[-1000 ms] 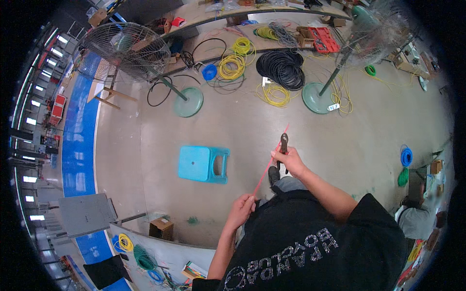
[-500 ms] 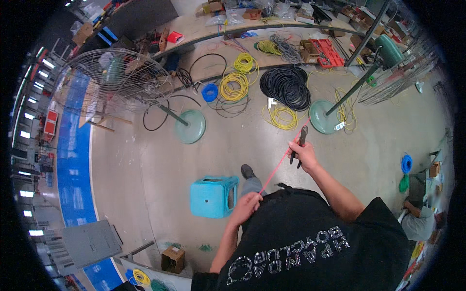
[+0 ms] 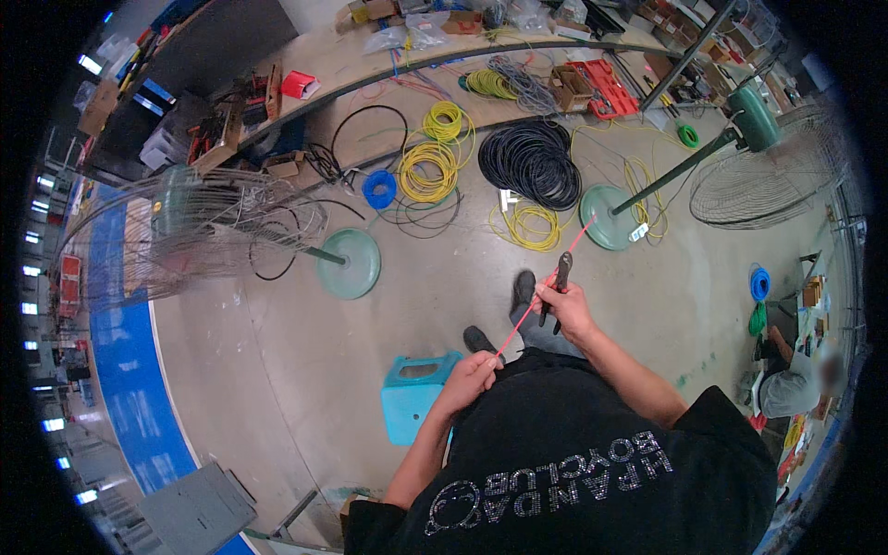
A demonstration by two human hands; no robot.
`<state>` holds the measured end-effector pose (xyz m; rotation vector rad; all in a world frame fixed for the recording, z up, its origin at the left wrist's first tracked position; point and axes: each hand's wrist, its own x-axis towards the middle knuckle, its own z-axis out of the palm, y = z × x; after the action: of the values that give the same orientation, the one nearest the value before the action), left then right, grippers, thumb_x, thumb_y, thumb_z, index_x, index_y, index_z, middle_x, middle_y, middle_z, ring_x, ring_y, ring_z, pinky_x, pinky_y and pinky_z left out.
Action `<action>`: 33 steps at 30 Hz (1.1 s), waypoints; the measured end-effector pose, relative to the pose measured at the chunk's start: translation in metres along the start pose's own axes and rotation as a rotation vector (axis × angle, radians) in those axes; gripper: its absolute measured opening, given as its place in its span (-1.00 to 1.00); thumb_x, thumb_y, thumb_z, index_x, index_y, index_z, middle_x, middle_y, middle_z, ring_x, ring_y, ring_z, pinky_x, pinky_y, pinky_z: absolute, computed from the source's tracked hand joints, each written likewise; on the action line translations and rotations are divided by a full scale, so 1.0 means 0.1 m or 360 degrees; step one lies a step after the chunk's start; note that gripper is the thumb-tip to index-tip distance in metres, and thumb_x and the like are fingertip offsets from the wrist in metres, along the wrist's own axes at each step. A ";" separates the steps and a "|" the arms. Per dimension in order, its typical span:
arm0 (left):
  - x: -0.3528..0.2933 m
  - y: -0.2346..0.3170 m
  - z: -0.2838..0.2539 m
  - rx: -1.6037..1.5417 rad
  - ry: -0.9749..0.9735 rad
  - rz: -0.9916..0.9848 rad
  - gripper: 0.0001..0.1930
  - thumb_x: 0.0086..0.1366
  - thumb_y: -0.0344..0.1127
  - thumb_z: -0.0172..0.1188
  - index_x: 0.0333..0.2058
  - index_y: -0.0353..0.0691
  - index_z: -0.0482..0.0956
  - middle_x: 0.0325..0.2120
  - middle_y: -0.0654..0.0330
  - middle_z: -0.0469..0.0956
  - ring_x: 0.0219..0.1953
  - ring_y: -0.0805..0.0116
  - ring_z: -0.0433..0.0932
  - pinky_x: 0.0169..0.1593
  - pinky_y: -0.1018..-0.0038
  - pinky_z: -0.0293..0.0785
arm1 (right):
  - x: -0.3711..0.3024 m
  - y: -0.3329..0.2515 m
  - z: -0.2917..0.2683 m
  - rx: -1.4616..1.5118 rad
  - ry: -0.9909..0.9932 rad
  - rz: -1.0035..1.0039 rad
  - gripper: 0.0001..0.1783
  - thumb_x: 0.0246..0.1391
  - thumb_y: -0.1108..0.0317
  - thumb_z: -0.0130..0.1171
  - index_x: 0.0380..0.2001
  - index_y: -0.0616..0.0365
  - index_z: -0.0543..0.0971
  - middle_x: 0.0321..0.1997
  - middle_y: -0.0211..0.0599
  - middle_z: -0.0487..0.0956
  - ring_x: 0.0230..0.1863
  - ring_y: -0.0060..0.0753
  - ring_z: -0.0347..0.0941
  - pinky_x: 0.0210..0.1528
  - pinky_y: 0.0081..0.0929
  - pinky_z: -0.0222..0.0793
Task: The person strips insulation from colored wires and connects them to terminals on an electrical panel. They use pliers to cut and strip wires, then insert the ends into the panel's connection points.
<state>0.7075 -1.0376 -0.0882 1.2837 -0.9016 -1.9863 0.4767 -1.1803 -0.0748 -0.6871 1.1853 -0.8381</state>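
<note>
A thin red wire [image 3: 518, 332] runs taut between my two hands and on past the right one toward the base of the right-hand fan. My left hand [image 3: 470, 379] is closed, pinching the wire near my waist. In my closed right hand [image 3: 568, 310] are dark-handled pliers [image 3: 563, 265], held with the jaws pointing away from me. The wire passes along the fingers of this hand, beside the pliers. Whether the jaws touch the wire, I cannot tell.
A blue plastic stool [image 3: 407, 412] stands by my left arm. Ahead are two floor fans with green bases [image 3: 350, 265] [image 3: 606, 218], a black cable coil [image 3: 529, 165] and yellow coils [image 3: 427, 173]. A cluttered workbench [image 3: 347, 60] lies beyond. Another person [image 3: 794, 387] is at the far right.
My hands have come slightly closer together, the right one moving back toward me. The view has shifted, and both my shoes now show. The wire and pliers remain held.
</note>
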 end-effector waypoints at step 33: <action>3.94 1.33 -1.28 -0.0040 0.0104 -0.0530 -0.70 0.45 -0.08 0.07 -0.25 -0.21 0.57 -0.50 0.30 0.57 -0.55 0.57 0.46 -0.47 0.58 0.39 | 3.64 -0.26 -0.09 0.0218 0.0255 0.0660 -0.81 0.27 0.31 0.17 -0.15 0.17 0.54 -0.38 -0.35 0.60 -0.44 -0.50 0.51 -0.33 -0.52 0.46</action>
<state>0.7039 -1.4500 -0.2251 1.5566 -0.6621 -2.1815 0.5195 -1.5027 -0.2400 -0.2498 1.3412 -0.6231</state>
